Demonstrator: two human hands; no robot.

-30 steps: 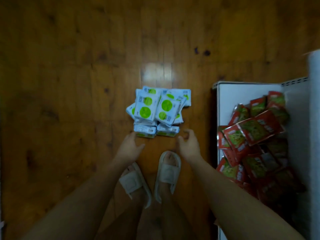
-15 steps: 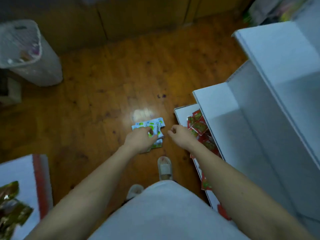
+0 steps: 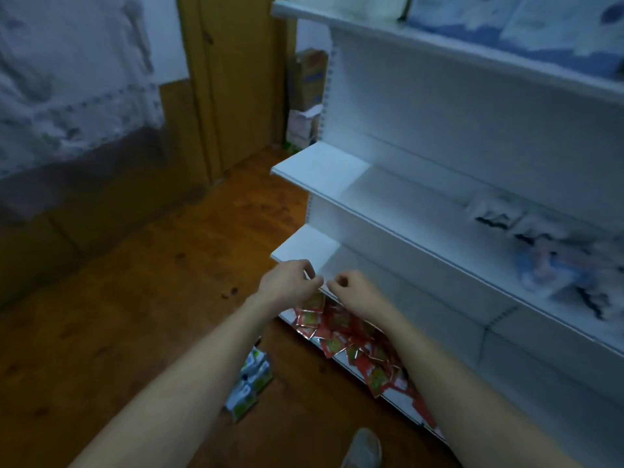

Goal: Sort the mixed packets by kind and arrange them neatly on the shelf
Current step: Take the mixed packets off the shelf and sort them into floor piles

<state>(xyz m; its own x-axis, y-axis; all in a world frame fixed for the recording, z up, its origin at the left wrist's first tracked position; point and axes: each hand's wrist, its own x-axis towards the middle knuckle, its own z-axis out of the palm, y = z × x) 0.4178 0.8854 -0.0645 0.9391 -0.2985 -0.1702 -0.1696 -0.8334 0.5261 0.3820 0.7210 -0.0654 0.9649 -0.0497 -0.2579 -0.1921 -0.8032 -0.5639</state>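
Observation:
A stack of white packets with green dots [image 3: 251, 383] lies on the wooden floor, partly hidden under my left forearm. Red packets with green pictures [image 3: 341, 327] lie jumbled on the bottom board of the white shelf unit [image 3: 300, 249]. My left hand [image 3: 290, 282] and my right hand [image 3: 351, 288] hover close together in front of the second board's corner, above the red pile. Both have their fingers curled in, and I see nothing held in either.
Blurred blue-and-white packs [image 3: 557, 265] lie on the right of a middle board, and more goods [image 3: 506, 28] fill the top one. A cardboard box [image 3: 309, 79] stands beside the unit, next to a wooden door [image 3: 229, 96]. My slippered foot [image 3: 363, 447] is at the bottom.
My view has swung up from the floor to the shelf. Both hands have left the white-and-green stack and risen to the second board's corner.

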